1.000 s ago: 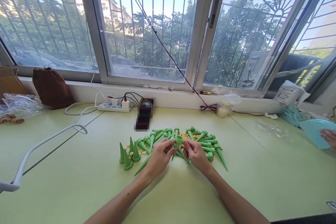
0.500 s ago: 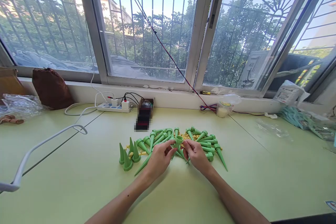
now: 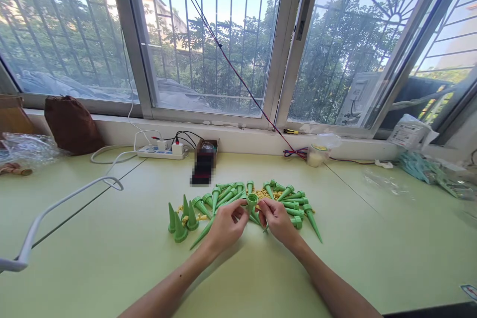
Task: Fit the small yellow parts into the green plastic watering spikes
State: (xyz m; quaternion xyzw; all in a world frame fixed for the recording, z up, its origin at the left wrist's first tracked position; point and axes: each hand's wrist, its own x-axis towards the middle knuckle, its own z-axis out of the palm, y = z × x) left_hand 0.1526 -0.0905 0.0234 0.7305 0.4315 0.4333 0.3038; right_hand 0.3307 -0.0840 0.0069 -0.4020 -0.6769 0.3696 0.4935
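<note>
A green cone (image 3: 252, 201) is held with its round open end up between my two hands. My left hand (image 3: 228, 223) has its fingers closed on the cone's left side. On the right of the cone, my right hand (image 3: 276, 219) is closed in a pinch; what lies between its fingertips is too small to make out. Around and behind the hands lie several green spikes (image 3: 295, 211) with ridged caps, among small yellow pieces (image 3: 262, 194). Several green cones (image 3: 180, 231) stand point up to the left.
A white power strip (image 3: 162, 153) and a small box (image 3: 208, 147) sit near the sill. White tubing (image 3: 55, 206) crosses the left side. A brown bag (image 3: 72, 124) stands back left, a jar (image 3: 317, 155) back right, and plastic bags (image 3: 421, 166) lie far right.
The green cone's open end faces the camera slightly more. Both hands have stayed nearly in place around it.
</note>
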